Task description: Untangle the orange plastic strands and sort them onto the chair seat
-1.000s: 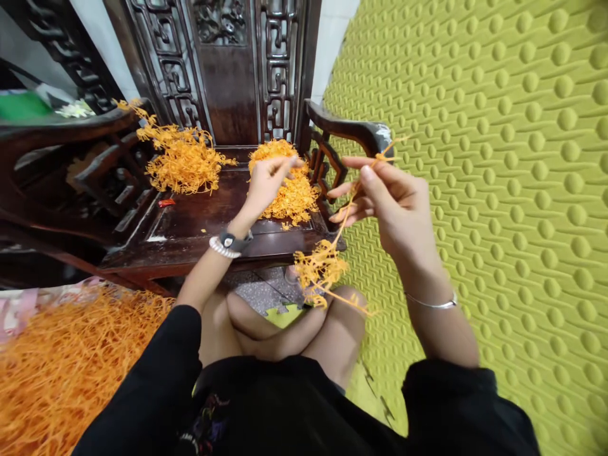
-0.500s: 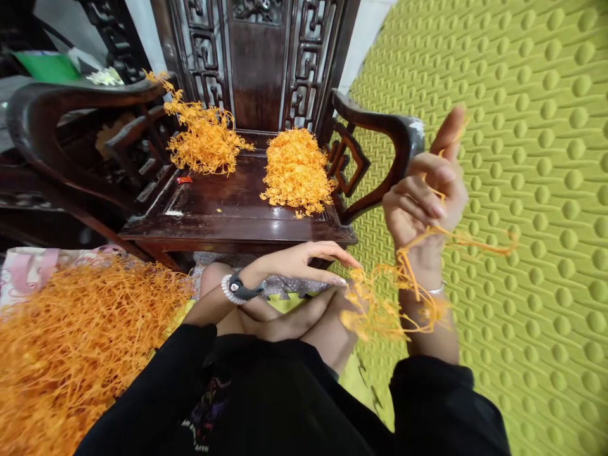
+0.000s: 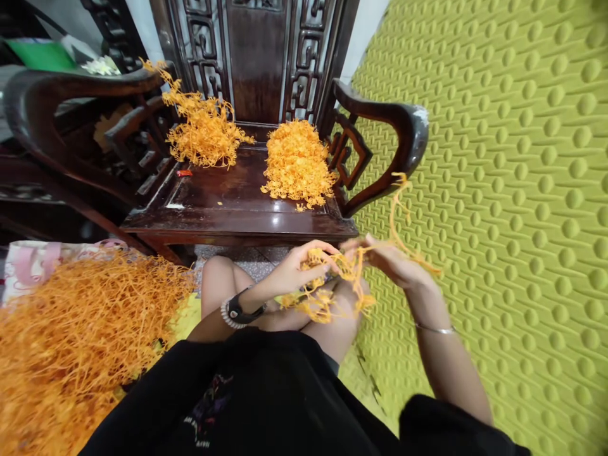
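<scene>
My left hand (image 3: 299, 269) and my right hand (image 3: 392, 263) meet above my knees, both with fingers closed on a tangle of thin orange strands (image 3: 332, 285). The tangle hangs between the hands and down over my knee. One long strand (image 3: 396, 209) loops up from my right hand. My left wrist wears a watch and a bead bracelet, and a thin bangle circles my right wrist.
A dark carved wooden chair (image 3: 228, 212) stands in front of me with two orange strand piles on its seat, one at the left (image 3: 204, 136) and one at the right (image 3: 297, 164). A big heap of strands (image 3: 71, 335) lies at my left. Green bumpy matting (image 3: 513, 190) covers the right.
My right hand dropped from head height down to my knees. My left hand came off the knee and took hold of the tangle together with the right.
</scene>
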Available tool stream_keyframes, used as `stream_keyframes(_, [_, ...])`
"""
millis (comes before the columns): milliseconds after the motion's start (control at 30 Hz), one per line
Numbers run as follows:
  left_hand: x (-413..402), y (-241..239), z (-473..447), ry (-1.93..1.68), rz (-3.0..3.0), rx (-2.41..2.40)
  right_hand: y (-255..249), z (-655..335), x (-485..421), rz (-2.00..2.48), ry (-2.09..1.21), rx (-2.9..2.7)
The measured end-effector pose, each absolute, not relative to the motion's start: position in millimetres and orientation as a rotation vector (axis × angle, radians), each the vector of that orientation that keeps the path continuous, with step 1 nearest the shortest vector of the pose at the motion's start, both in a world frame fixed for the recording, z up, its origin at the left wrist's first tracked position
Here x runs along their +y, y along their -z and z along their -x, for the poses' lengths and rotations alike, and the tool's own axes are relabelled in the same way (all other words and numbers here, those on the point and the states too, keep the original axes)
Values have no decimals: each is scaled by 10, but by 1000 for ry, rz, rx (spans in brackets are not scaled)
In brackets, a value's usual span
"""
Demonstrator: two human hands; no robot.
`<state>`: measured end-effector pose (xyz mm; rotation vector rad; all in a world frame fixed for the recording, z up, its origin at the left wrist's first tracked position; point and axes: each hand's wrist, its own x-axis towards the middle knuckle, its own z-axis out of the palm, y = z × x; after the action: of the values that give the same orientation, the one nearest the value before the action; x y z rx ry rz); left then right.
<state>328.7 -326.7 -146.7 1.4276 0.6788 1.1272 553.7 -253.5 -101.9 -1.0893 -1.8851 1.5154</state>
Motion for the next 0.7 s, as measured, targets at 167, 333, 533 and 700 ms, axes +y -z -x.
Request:
stream_keyframes(167, [-3332,1523,-3093,-1174,-1600,1007,1002,-5783,-2817,1265,-594,-1736])
stream_keyframes(333, [-3393,1568,-3133,-1180,-1650,1099,968,-5275,-3477,713,-216,-2220])
stream_keyframes(533, [-3510,1488,-3050,-1314,-1463,946,1340,-4790,-3497,660,-237,-2300])
stream_keyframes(700, [-3666,1356,-2915,-1229,-1336,839,1276,-4889,-3297,833,-842,-2184])
